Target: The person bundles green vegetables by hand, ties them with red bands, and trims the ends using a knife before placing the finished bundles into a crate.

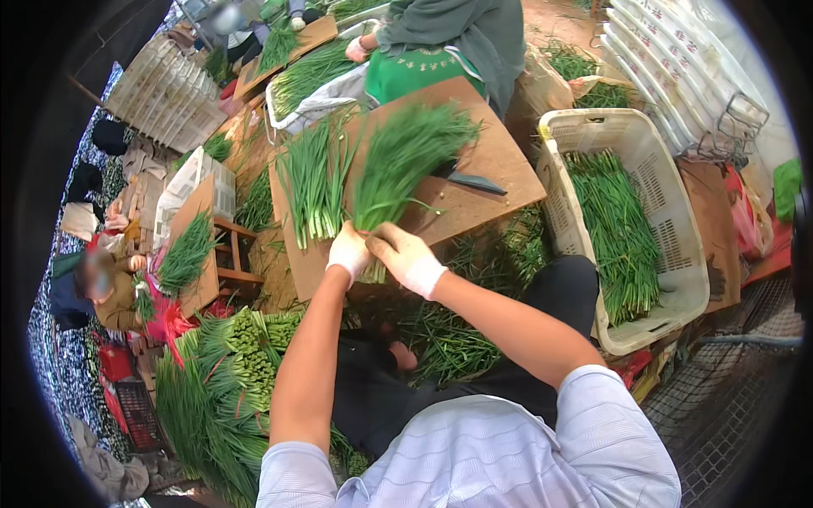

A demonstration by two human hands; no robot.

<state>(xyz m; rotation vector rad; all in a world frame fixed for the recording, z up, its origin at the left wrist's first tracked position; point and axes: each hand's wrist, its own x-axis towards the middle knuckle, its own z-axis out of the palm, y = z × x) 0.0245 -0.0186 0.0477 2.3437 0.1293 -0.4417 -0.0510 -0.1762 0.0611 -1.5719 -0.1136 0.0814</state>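
Note:
A bunch of green garlic chives is gripped near its cut ends by my left hand and my right hand, both in pale gloves. A thin red band shows between the hands, around the bunch. The leaves are blurred and fan out to the upper right, over a brown board. Loose chives lie on the board's left side, just beyond my left hand. A dark-bladed knife rests to the right, partly hidden by the leaves.
A beige plastic crate holding chives stands at the right. Tied bunches are piled at the lower left. Cut leaves lie below the board. A person in green sits beyond it; another person sits at the left. White crates are stacked upper right.

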